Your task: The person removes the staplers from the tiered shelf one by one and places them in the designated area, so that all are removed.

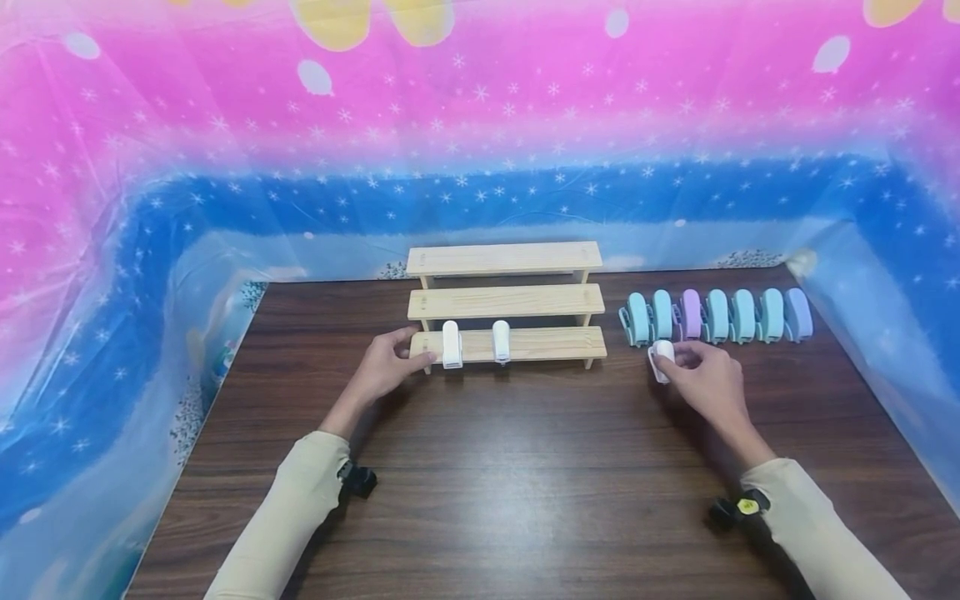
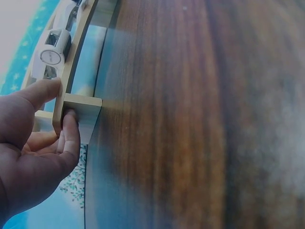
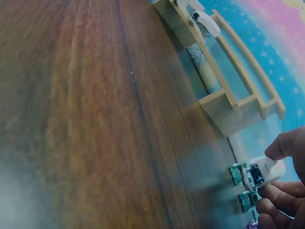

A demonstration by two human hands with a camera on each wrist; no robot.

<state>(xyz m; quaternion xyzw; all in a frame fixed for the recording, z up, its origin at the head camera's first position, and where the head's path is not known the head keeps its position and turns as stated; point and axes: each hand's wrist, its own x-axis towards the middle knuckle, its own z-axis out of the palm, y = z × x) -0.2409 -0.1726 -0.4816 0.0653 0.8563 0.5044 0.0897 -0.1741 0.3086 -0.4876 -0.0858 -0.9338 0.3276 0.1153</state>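
A three-tier wooden rack (image 1: 506, 301) stands at the back middle of the table. My left hand (image 1: 387, 364) grips the left end of its lowest step, thumb on top and fingers curled beneath the board (image 2: 58, 112). Two small white stapler-like devices (image 1: 452, 344) with curved levers stand apart on that step. At the right, my right hand (image 1: 707, 385) pinches a third white stapler-like device (image 1: 663, 362) between thumb and fingers, just in front of a row of coloured ones. In the right wrist view its metal mechanism (image 3: 256, 175) faces the table side.
Several similar devices stand side by side right of the rack: mostly teal (image 1: 716, 316), one pink-purple (image 1: 689, 315) and one lavender (image 1: 799, 315) at the far right. A printed pink and blue cloth (image 1: 480, 196) hangs behind the dark wood table (image 1: 517, 483).
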